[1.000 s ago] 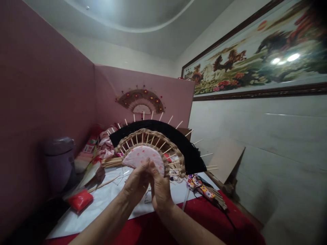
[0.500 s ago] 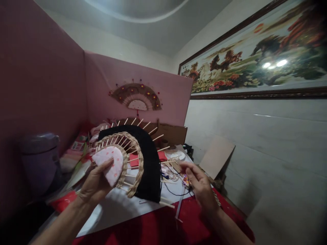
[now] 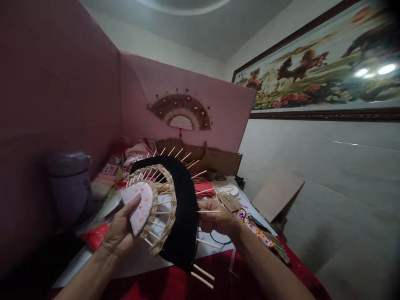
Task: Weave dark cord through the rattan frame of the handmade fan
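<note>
Head view: we grasp the woven fan (image 3: pixel 146 202), lower centre of the frame, in our left hand's (image 3: pixel 119 228) fingers; our right hand (image 3: pixel 217 217), apart moments ago, now curls at its black rim (image 3: pixel 185 208), apparently for edge work, its hold unclear.

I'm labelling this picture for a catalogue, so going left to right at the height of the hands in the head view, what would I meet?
Purplish container → left hand → spotted half-disc → braided band → black band → right hand → flowered strip.
</note>
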`<act>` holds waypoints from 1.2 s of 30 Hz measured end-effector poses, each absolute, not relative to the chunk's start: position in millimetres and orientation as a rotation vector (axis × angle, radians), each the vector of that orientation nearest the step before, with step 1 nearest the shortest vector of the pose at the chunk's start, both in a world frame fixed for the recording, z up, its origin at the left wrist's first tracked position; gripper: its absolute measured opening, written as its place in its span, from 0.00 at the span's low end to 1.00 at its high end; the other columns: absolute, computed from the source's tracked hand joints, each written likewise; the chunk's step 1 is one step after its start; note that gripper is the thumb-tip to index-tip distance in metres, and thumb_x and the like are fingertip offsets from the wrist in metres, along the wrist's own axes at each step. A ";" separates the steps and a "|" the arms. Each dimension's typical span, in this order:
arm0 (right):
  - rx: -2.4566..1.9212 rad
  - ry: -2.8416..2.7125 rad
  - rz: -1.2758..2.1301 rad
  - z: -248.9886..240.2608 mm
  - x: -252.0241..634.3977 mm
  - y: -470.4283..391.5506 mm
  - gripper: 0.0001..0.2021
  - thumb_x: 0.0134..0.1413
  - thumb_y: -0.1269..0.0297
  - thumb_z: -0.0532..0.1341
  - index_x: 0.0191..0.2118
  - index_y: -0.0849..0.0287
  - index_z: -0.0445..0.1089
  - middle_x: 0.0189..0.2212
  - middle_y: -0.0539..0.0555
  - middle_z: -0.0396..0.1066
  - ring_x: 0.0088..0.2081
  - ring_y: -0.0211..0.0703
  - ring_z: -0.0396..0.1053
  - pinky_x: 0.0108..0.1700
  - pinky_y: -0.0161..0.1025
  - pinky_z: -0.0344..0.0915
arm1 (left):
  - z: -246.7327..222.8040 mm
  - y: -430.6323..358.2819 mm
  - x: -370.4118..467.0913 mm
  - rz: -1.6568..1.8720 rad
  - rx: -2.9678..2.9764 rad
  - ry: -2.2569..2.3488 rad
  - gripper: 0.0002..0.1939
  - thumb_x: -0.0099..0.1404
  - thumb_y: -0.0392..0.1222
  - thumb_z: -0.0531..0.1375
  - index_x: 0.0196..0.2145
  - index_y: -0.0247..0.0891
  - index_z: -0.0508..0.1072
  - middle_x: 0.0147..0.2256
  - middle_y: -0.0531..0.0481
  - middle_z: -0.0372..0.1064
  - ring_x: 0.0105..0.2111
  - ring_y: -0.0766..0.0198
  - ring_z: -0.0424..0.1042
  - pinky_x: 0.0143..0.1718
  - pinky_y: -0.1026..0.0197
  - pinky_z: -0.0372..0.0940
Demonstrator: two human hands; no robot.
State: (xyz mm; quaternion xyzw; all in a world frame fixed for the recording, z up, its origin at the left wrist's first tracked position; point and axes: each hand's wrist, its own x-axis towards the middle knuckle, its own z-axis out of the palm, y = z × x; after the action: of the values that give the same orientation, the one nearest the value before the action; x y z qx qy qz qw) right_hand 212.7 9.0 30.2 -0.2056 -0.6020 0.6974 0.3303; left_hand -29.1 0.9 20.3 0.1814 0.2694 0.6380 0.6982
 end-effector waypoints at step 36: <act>-0.881 -1.664 -0.124 11.0 223.6 4.3 0.05 0.56 0.68 0.53 0.32 0.56 0.66 0.22 0.49 0.67 0.24 0.36 0.63 0.28 0.34 0.59 | 18.8 0.9 -29.2 1.190 0.261 0.847 0.16 0.52 0.28 0.58 0.41 0.29 0.70 0.28 0.41 0.75 0.28 0.50 0.75 0.33 0.47 0.71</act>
State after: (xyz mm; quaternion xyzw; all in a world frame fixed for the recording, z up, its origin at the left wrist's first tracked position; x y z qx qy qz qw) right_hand 223.6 4.3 11.0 -0.3779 -0.7140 -0.0532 0.5870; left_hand -29.2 0.9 18.8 0.1190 0.3856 0.5420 0.7371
